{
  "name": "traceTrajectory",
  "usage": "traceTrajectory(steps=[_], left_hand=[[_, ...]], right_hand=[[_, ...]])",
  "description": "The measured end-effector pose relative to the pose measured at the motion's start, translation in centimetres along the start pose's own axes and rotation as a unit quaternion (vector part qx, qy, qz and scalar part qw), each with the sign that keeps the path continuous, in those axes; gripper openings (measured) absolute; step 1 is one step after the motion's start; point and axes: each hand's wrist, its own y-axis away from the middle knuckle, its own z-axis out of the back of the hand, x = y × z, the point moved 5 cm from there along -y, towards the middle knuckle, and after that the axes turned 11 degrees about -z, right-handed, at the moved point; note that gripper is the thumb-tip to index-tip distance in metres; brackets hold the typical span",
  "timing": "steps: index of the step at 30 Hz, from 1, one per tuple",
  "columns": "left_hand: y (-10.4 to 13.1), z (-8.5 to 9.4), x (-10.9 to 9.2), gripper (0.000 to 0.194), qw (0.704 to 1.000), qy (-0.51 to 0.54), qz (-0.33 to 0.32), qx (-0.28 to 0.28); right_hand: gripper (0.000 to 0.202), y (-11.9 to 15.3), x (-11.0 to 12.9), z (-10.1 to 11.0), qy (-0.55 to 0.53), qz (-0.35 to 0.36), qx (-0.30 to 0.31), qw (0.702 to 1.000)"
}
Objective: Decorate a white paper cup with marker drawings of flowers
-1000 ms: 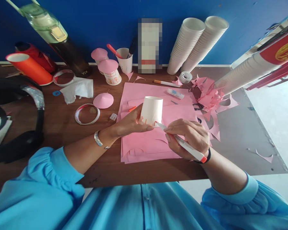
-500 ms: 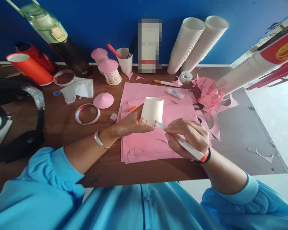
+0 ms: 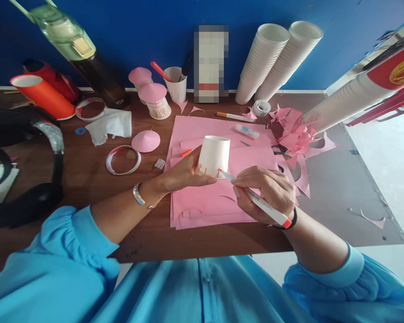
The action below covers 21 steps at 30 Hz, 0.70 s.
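Observation:
My left hand (image 3: pixel 191 172) is closed round the lower side of a white paper cup (image 3: pixel 214 152), whose wider drawn-on end faces me. Small orange-red flower and stem marks run along the cup near its bottom edge in view. In my right hand (image 3: pixel 265 193) is a white marker pen (image 3: pixel 267 208) with an orange-red end. Its tip touches the cup at one of the drawn stems. Beneath both hands lie stacked pink paper sheets (image 3: pixel 188 213). An orange-red pen cap (image 3: pixel 186 153) shows beside my left fingers.
Behind stand decorated cups with pink cone roofs (image 3: pixel 152 93), a cup of pens (image 3: pixel 177 85) and stacked paper cups (image 3: pixel 262 63). A pink paper cone (image 3: pixel 146 141) and tape roll (image 3: pixel 123 160) lie left. Pink scraps (image 3: pixel 292 130) and scissors (image 3: pixel 278 150) are at right.
The pen tip has moved slightly at the top of the drawn stem, where the orange-red mark looks a little fuller. Both hands keep their grip.

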Motion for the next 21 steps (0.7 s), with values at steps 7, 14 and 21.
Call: traceTrajectory(steps=[7, 14, 21], left_hand=[[0.09, 0.13, -0.02, 0.073, 1.000, -0.008, 0.009, -0.001], [0.05, 0.05, -0.14, 0.073, 1.000, -0.011, 0.012, 0.005], [0.08, 0.10, -0.21, 0.078, 1.000, -0.019, 0.015, 0.001]], right_hand=[[0.018, -0.01, 0.09, -0.06, -0.007, -0.008, 0.004, 1.000], [0.020, 0.08, 0.00, 0.07, 0.006, -0.011, -0.007, 1.000], [0.018, 0.02, -0.04, 0.19, 0.023, -0.007, -0.011, 1.000]])
